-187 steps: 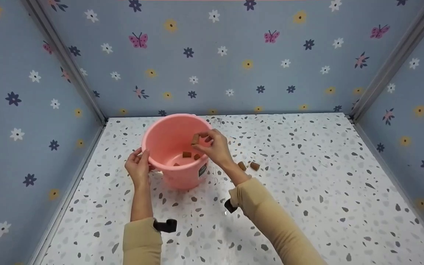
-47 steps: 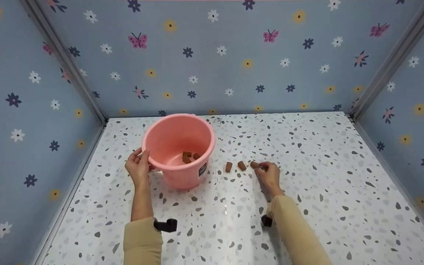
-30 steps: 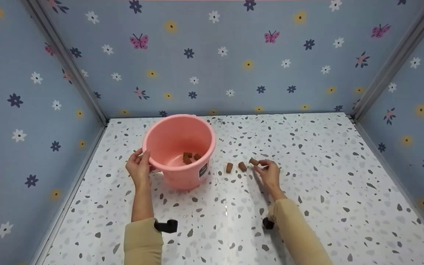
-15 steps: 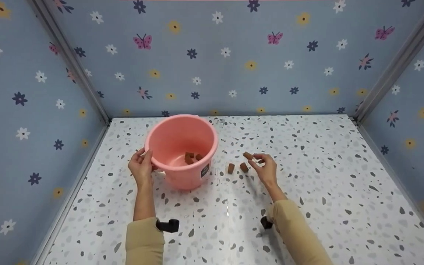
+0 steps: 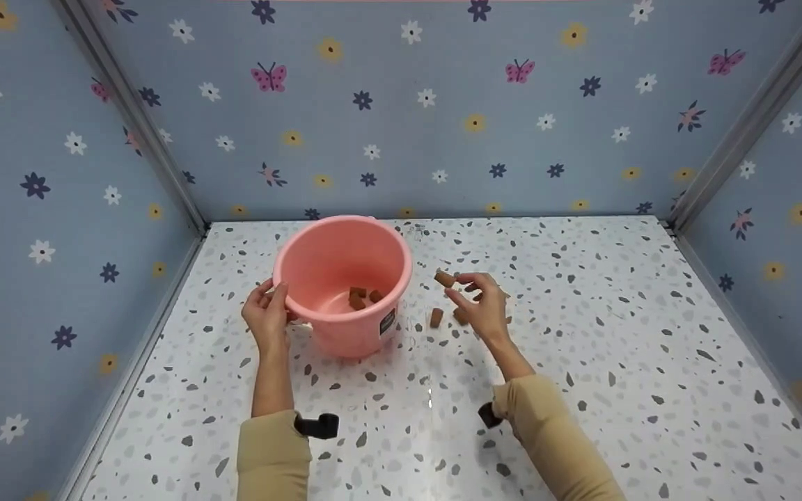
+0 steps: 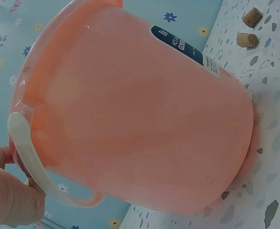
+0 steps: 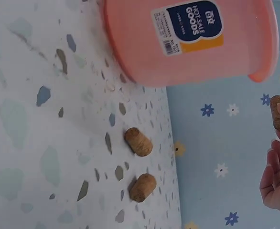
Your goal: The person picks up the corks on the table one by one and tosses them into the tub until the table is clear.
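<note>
A pink bucket [image 5: 349, 334] stands on the speckled tabletop, with a few brown corks [image 5: 375, 296] at its bottom. My left hand [image 5: 266, 313] grips its rim on the left side, beside the pale handle [image 6: 32, 157]. Between thumb and fingertips my right hand [image 5: 483, 306] pinches a cork [image 5: 444, 278], raised above the table just right of the bucket. In the right wrist view that cork [image 7: 279, 113] lies near the bucket's rim level. Below the right hand, one cork [image 5: 436, 318] and another cork [image 5: 461, 316], partly covered by the hand, lie on the table.
Flower-patterned blue panels [image 5: 429, 104] enclose the speckled table [image 5: 617, 348] at the back and both sides. A brown bit [image 5: 509, 320] shows beside the right wrist, mostly hidden. The bucket carries a dark printed label [image 7: 197, 21].
Earlier my right hand held a cork over the bucket. It then took the rightmost visible cork from the table, lifted it and moved left towards the bucket. My left hand kept its grip.
</note>
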`<state>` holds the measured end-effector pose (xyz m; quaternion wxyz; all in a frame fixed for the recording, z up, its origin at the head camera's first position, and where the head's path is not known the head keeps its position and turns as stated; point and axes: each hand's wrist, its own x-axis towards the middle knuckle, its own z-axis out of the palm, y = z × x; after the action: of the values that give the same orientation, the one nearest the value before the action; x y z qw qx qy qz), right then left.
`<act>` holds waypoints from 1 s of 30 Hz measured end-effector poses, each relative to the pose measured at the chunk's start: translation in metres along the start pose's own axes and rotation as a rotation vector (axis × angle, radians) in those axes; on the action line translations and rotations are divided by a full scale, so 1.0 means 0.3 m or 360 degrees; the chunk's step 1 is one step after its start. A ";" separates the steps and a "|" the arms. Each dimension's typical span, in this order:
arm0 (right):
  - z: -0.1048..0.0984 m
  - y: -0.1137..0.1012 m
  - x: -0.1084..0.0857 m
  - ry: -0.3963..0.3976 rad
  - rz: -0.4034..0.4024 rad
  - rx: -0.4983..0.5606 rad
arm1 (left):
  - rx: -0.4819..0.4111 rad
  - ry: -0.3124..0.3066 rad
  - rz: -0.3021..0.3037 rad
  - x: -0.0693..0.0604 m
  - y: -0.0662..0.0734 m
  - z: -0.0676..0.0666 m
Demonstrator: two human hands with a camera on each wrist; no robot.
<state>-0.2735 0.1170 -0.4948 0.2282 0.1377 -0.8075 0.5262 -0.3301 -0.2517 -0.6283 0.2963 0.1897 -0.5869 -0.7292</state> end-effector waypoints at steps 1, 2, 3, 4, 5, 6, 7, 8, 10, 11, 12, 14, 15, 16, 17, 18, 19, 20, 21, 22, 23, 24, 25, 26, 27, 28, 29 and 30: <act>0.004 -0.015 0.002 -0.0001 -0.0020 0.0016 | 0.0003 0.0003 0.0010 0.003 -0.006 0.000; 0.009 -0.028 0.003 -0.0004 -0.0045 0.0031 | 0.0002 0.0009 0.0016 0.005 -0.011 -0.001; 0.013 -0.042 0.004 -0.0006 -0.0066 0.0046 | -0.0001 0.0011 0.0023 0.006 -0.014 -0.001; 0.018 -0.055 0.004 -0.0009 -0.0087 0.0055 | 0.0002 0.0014 0.0029 0.007 -0.015 -0.001; 0.023 -0.067 0.005 -0.0013 -0.0107 0.0068 | 0.0007 0.0013 0.0031 0.008 -0.016 -0.002; 0.028 -0.079 0.006 -0.0019 -0.0126 0.0080 | 0.0003 0.0012 0.0030 0.007 -0.016 -0.002; 0.034 -0.090 0.007 -0.0026 -0.0144 0.0090 | 0.0004 0.0011 0.0034 0.007 -0.016 -0.002; 0.039 -0.101 0.008 -0.0037 -0.0156 0.0091 | -0.0001 0.0009 0.0034 0.007 -0.016 -0.003; 0.048 -0.120 0.012 -0.0056 -0.0171 0.0099 | 0.0002 0.0006 0.0030 0.006 -0.017 -0.003; 0.053 -0.129 0.014 -0.0065 -0.0179 0.0099 | 0.0001 0.0003 0.0020 0.006 -0.017 -0.004; 0.058 -0.137 0.017 -0.0074 -0.0185 0.0103 | 0.0004 0.0004 0.0016 0.006 -0.018 -0.004; 0.068 -0.152 0.021 -0.0093 -0.0188 0.0113 | 0.0010 0.0010 0.0015 0.008 -0.022 -0.004; 0.073 -0.158 0.024 -0.0102 -0.0194 0.0119 | 0.0013 0.0011 0.0015 0.007 -0.022 -0.004; 0.078 -0.163 0.026 -0.0111 -0.0199 0.0123 | 0.0014 0.0008 0.0011 0.006 -0.020 -0.004; 0.083 -0.169 0.028 -0.0123 -0.0204 0.0123 | 0.0011 0.0001 0.0013 0.003 -0.014 -0.003; 0.089 -0.173 0.029 -0.0136 -0.0209 0.0124 | 0.0006 -0.0004 0.0009 -0.005 0.001 -0.001; 0.094 -0.177 0.030 -0.0146 -0.0214 0.0124 | -0.0014 -0.0010 -0.0019 -0.019 0.028 0.001; 0.100 -0.182 0.031 -0.0157 -0.0218 0.0121 | -0.0045 -0.0025 -0.0046 -0.037 0.061 0.004; 0.105 -0.186 0.033 -0.0166 -0.0227 0.0124 | -0.0111 -0.0060 -0.0093 -0.084 0.139 0.011; 0.111 -0.190 0.034 -0.0173 -0.0232 0.0125 | -0.0123 -0.0064 -0.0145 -0.112 0.193 0.019; 0.117 -0.194 0.035 -0.0181 -0.0240 0.0127 | -0.0148 -0.0066 -0.0199 -0.139 0.246 0.026; 0.123 -0.199 0.037 -0.0186 -0.0245 0.0127 | -0.0184 -0.0063 -0.0224 -0.156 0.278 0.030; 0.129 -0.203 0.038 -0.0189 -0.0251 0.0135 | -0.0194 -0.0055 -0.0250 -0.165 0.295 0.033; 0.135 -0.207 0.039 -0.0188 -0.0258 0.0142 | -0.0196 -0.0058 -0.0220 -0.158 0.282 0.033; 0.141 -0.211 0.040 -0.0185 -0.0266 0.0155 | -0.0170 -0.0049 -0.0179 -0.142 0.254 0.031; 0.147 -0.215 0.041 -0.0183 -0.0275 0.0155 | -0.0125 -0.0020 -0.0137 -0.095 0.181 0.024; 0.154 -0.218 0.042 -0.0182 -0.0284 0.0150 | -0.0135 -0.0013 -0.0113 -0.066 0.130 0.017; 0.159 -0.222 0.043 -0.0180 -0.0291 0.0143 | -0.0110 -0.0005 -0.0066 -0.037 0.077 0.010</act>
<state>-0.2643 0.0463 -0.4521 0.2230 0.2502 -0.7789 0.5302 -0.3189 -0.2454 -0.6061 0.2866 0.1902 -0.5579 -0.7553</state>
